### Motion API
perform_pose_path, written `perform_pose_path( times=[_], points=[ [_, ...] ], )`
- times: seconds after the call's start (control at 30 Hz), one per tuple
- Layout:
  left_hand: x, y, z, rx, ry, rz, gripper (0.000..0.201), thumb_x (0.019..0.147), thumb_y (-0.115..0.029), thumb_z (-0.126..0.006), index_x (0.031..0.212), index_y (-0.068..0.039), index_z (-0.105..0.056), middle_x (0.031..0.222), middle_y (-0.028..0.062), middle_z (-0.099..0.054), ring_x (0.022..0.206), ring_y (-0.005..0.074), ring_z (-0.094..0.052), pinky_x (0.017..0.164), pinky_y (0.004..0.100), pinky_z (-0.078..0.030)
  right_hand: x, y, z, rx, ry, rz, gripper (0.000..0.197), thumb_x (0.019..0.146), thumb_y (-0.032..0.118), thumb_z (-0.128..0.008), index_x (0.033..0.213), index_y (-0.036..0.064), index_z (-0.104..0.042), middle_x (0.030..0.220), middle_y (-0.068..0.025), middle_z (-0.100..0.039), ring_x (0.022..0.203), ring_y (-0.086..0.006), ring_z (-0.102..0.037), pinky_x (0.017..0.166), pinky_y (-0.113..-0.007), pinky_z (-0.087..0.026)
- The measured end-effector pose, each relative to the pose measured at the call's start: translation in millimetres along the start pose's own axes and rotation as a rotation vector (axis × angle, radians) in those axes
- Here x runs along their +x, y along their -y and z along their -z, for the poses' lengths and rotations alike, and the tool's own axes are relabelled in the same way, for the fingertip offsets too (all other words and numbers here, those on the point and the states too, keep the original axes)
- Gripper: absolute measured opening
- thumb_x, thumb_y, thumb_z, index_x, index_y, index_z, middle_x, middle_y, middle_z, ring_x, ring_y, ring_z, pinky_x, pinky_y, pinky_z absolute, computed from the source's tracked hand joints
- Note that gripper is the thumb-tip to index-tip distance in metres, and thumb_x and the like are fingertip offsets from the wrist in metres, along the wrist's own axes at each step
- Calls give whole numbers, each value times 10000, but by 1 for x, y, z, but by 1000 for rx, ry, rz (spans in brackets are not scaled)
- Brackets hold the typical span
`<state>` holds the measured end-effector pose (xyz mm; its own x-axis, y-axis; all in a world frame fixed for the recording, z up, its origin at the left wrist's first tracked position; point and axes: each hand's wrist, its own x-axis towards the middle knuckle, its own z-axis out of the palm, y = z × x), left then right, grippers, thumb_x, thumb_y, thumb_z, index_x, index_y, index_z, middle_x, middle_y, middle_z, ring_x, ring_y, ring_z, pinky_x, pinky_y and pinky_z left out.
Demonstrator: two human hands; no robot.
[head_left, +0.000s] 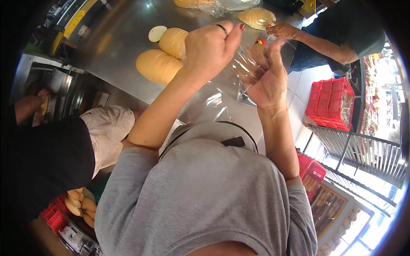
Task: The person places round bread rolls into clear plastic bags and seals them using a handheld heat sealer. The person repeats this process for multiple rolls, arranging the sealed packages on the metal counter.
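Clear plastic bag (244,67) film stretches between my two hands above the metal table. My left hand (209,50) is closed in a fist, thumb pressed to the forefinger, at the bag's left side; its grip is partly hidden. Turned palm up, my right hand (270,81) has its fingers curled in the film and its thumb raised. Left of my left hand lie a sliced bread loaf (156,67) and a second sliced loaf (173,42), partly behind my wrist. A pale round disc (157,33) touches the second loaf. Something red and yellow (260,41) shows beyond my right fingers.
Across the metal table (115,55), a co-worker's hand (282,30) touches a bagged loaf (256,18). Another person in a pale apron (106,132) stands close on my left. Red crates (326,104) stand at right; bread rolls (81,205) sit low at left.
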<state>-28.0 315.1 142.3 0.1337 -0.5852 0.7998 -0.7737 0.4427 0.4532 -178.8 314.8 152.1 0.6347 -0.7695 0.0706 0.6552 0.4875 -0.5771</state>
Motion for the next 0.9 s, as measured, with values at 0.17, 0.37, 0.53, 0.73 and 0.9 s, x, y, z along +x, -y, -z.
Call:
perform_pose_path(
  times=[0.17,0.37,0.53,0.73,0.9],
  points=[
    [2,3,29,-680,337,570,199,914,-165,-658,791,-9,-658,639,28,-618,555,105,-568,514,253,-462,-5,8,6,-538,-169,156,80,859,85,-716,868,15,-680,727,7,-600,586,-46,-432,522,-218,-302],
    [-3,-5,43,-711,520,553,128,926,-112,-634,888,7,-663,723,6,-617,636,69,-566,582,220,-465,-5,3,8,-1055,-419,262,128,879,124,-712,847,2,-689,716,-33,-638,668,-70,-549,594,-206,-394],
    [-26,-7,36,-828,554,815,287,959,-232,-616,756,-31,-612,642,-26,-522,560,57,-469,517,223,-396,0,-7,0,-579,-136,353,103,928,110,-647,906,10,-635,752,-51,-615,701,-88,-541,629,-222,-408],
    [-65,0,29,-1245,466,845,295,963,-298,-608,802,-52,-580,721,-13,-539,698,77,-526,675,253,-433,-27,-34,28,-486,-276,1,78,966,94,-580,911,39,-575,716,5,-541,631,-78,-469,598,-233,-383],
    [-105,13,58,-1435,680,1094,182,944,-225,-632,908,-54,-579,746,1,-545,723,124,-563,708,303,-469,-33,-30,37,-242,-402,-88,87,983,120,-547,930,52,-561,771,10,-506,530,-75,-419,486,-241,-348]
  ],
)
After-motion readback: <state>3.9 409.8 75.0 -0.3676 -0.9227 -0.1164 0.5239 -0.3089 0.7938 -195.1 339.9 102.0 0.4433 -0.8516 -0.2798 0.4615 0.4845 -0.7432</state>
